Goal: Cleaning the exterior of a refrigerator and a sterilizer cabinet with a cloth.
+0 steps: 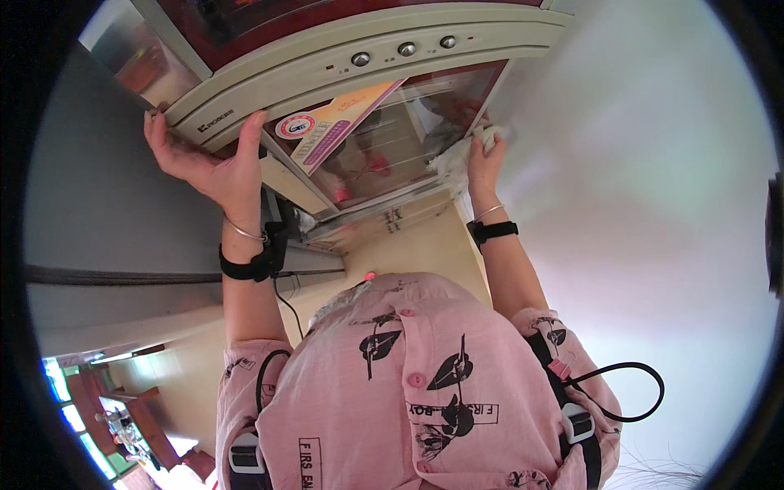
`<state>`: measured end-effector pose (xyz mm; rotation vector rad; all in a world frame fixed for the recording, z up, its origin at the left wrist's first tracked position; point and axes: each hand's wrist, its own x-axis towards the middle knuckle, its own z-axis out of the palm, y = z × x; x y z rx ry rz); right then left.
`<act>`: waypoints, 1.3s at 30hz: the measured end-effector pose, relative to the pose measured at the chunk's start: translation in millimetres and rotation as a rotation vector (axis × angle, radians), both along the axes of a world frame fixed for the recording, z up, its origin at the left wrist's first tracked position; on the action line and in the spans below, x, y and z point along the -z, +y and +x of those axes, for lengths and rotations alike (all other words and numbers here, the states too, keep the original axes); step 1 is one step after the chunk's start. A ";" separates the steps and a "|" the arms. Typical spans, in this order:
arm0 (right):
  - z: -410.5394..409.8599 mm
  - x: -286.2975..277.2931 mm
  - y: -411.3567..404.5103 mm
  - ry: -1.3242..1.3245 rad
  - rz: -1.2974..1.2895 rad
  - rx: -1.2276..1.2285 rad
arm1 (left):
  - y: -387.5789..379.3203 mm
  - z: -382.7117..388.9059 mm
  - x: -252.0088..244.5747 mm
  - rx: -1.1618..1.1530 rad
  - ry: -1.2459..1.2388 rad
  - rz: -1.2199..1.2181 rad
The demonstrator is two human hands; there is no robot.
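Observation:
A sterilizing cabinet with a cream control panel (269, 86) fills the upper part of the view. My left hand (211, 168) is around the panel's left end, fingers behind the corner and thumb on its lower edge. Against the right frame of the lower glass door (392, 141), my right hand (487, 162) holds a crumpled white cloth (453, 162). Part of the cloth spreads over the door's lower right corner. An orange and purple sticker (343, 122) with writing covers the glass's upper left. Reflections blur the cabinet's inside.
A smooth pale wall (625, 184) rises close on the right. To the left stands a large grey surface (122, 202) with a dark seam. Three round knobs (407, 49) stick out of the panel. A black cable (291, 306) hangs near my left forearm.

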<state>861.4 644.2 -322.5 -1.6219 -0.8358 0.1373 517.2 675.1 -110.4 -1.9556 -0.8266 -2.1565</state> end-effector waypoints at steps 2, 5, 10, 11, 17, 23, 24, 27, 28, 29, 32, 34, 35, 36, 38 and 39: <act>-22.6 -40.0 -6.0 -0.089 0.175 0.001 | -1.2 -1.7 1.6 0.007 -0.013 -0.020; -61.4 -127.2 -19.3 -0.124 0.349 -0.149 | -3.1 -1.8 1.6 0.016 -0.011 -0.019; -96.6 -166.8 -25.9 -0.557 0.429 -0.236 | -6.5 -0.9 3.1 0.009 -0.016 0.000; -100.0 -161.1 -24.3 -0.696 0.437 -0.234 | -5.3 -2.8 3.8 0.000 -0.001 0.009; -114.9 -85.0 -36.8 -0.721 0.064 -0.675 | -2.8 -8.9 12.5 -0.080 0.024 -0.016; -118.2 -93.3 -42.3 -0.342 0.028 -0.722 | -10.0 -16.7 20.2 -0.074 0.007 -0.098; -115.6 -96.5 -44.8 -0.345 0.030 -0.729 | -15.9 -16.1 28.9 -0.015 -0.043 -0.186; -112.0 -108.7 -53.2 -0.243 0.023 -0.806 | -60.0 -12.9 72.5 -0.358 0.294 -0.176; -114.0 -112.5 -55.5 -0.209 -0.001 -0.833 | -72.9 -12.7 95.5 -0.227 0.379 -0.269; -116.4 -115.3 -58.8 -0.175 -0.030 -0.853 | -85.4 -7.6 109.5 0.021 0.425 -0.405; -134.9 -119.8 -66.8 0.100 -0.036 -1.075 | -111.0 30.6 123.0 0.202 0.439 -0.526; -152.3 -125.8 -71.1 -0.009 0.051 -1.136 | -117.1 48.8 139.1 0.323 0.089 -0.601; -160.3 -128.0 -72.6 -0.108 0.140 -1.194 | -117.2 48.7 146.6 0.349 -0.034 -0.618; -164.3 -135.9 -78.3 -0.112 0.143 -1.211 | -113.7 42.9 149.7 0.465 -0.175 -0.740; -167.9 -158.1 -88.5 -0.324 -0.013 -1.252 | -109.6 30.0 143.9 0.573 -0.327 -0.854; -163.7 -170.5 -85.7 -0.547 0.053 -1.103 | -109.7 22.5 130.0 0.459 -0.341 -0.798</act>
